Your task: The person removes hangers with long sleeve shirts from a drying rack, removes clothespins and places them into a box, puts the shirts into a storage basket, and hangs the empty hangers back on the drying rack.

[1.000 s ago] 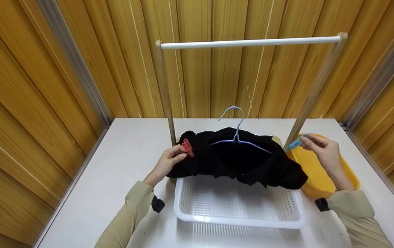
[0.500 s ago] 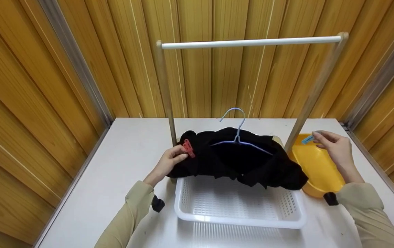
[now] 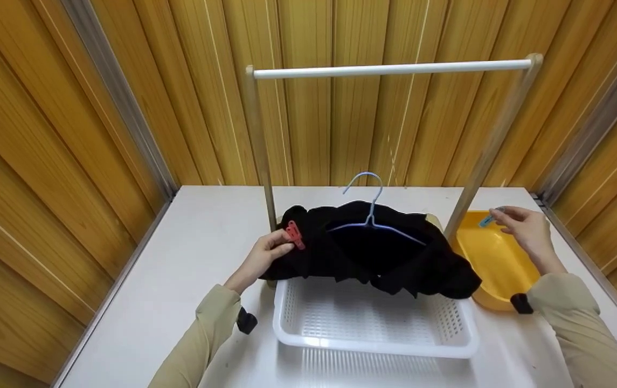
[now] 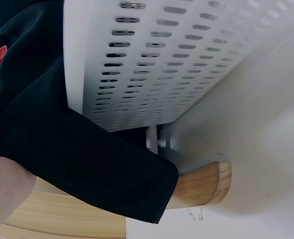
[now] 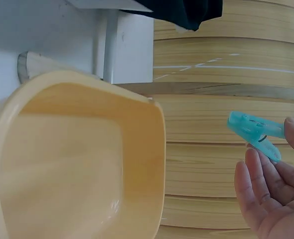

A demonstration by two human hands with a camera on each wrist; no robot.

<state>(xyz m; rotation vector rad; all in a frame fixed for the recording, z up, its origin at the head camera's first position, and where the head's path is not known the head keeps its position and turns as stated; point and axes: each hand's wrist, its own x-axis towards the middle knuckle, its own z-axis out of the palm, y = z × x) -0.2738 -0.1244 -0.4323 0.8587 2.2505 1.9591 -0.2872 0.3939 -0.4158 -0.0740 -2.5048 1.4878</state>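
Pulls right hand (image 3: 526, 231) to frame right by yellow basin (image 3: 502, 269), pinching turquoise clothespin (image 5: 244, 127) (and, with left hand (image 3: 265, 250), red clothespin (image 3: 295, 235) on black top (image 3: 321, 253)), leaving that seemingly half-pegged.

This looks like a small work booth, because a white table (image 3: 222, 215) nearly fills it, walls (image 3: 308, 129) like yellow-brown wood boards stand close behind the table and on its left and right, grey metal strips (image 3: 124, 102) go up from the table's back corners, and a little wooden rack (image 3: 492, 143) stands on the table
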